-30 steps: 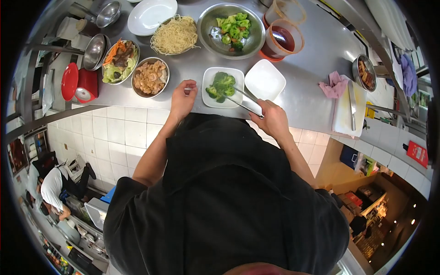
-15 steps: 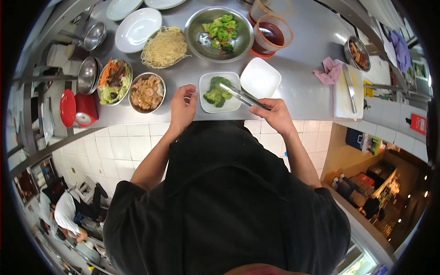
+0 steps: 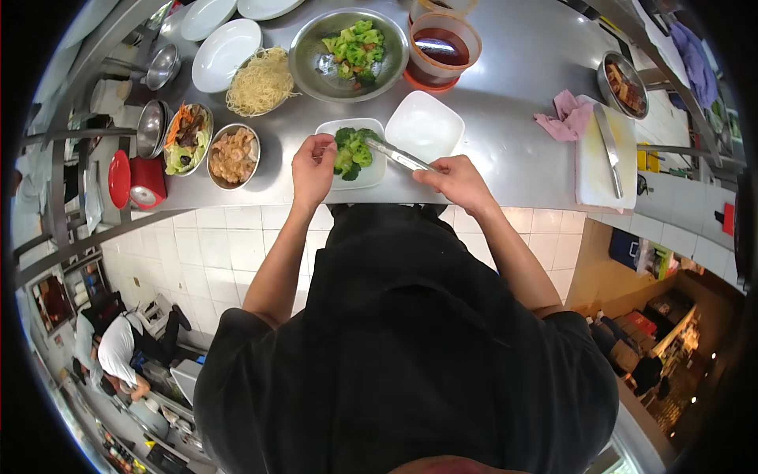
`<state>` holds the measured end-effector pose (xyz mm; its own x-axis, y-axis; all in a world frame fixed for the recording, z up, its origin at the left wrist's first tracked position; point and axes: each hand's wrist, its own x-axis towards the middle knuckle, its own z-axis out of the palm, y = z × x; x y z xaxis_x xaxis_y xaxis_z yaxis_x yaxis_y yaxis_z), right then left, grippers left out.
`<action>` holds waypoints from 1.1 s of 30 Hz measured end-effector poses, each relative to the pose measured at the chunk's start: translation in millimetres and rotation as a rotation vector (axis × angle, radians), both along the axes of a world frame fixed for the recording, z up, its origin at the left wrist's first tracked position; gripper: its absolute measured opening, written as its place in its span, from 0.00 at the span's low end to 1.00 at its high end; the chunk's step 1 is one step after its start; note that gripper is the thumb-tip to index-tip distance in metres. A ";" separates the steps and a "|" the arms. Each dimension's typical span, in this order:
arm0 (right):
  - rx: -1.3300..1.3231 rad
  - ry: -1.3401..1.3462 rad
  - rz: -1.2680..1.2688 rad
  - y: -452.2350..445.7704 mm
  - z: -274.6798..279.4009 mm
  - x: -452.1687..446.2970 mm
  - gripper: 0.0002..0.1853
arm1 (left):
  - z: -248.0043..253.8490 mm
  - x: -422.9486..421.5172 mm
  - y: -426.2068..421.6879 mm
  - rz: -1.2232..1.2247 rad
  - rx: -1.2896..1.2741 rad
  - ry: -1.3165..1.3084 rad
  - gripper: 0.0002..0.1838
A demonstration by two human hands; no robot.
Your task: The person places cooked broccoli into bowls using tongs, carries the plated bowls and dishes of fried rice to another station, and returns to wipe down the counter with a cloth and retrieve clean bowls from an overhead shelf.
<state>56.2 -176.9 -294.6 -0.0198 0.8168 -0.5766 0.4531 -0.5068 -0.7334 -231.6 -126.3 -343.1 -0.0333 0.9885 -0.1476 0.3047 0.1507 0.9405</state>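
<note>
In my right hand [image 3: 456, 183] is a pair of metal tongs [image 3: 401, 156], held closed around by the fingers. The tongs' tips reach the broccoli [image 3: 353, 152] on a square white plate [image 3: 373, 175]. My left hand [image 3: 313, 172] is at that plate's left edge, overlapping it, its fingers curled towards the thumb beside the broccoli. Whether anything is between those fingers is hidden. A second square white dish [image 3: 426, 125] sits just right and behind, with nothing in it. Behind the plate stands a large metal bowl [image 3: 304, 75] with more broccoli in it.
Left on the counter are noodles [image 3: 262, 83], a bowl of meat pieces [image 3: 234, 156], a salad bowl [image 3: 188, 138] and a red scale [image 3: 148, 186]. A tub of dark red liquid [image 3: 442, 49] stands behind. At right lie a pink cloth [image 3: 567, 118] and a knife [image 3: 608, 150] on a board.
My left hand has come in to the plate's left edge. The tongs' tips are still at the broccoli, which sits more upright and bunched. The counter items shift left as the view turns.
</note>
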 end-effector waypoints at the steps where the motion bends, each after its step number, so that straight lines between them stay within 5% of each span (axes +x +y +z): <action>1: 0.018 -0.019 0.038 -5.1 0.4 2.6 0.25 | 0.1 1.5 -8.7 0.017 -0.004 0.007 0.09; 9: 0.201 -0.050 0.068 -16.0 -11.6 -23.9 0.24 | 6.5 5.9 -56.7 0.189 -0.012 -0.010 0.10; 23: 0.260 -0.156 -0.239 -41.0 -10.4 -90.6 0.20 | 1.2 -24.5 -44.1 -0.258 -0.107 -0.114 0.08; 31: 0.313 0.053 -0.418 -72.4 30.6 -92.3 0.16 | 29.1 26.9 -42.3 -0.493 -0.561 -0.672 0.22; 33: 0.446 0.106 -0.494 -79.0 44.8 -91.8 0.16 | 50.3 53.3 -47.5 -0.412 -0.654 -1.022 0.24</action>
<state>-35.7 -255.9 -249.9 0.3797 0.9038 -0.1977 0.1595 -0.2744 -0.9483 -178.3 -173.7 -292.8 0.6720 0.6327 -0.3848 -0.3748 0.7387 0.5602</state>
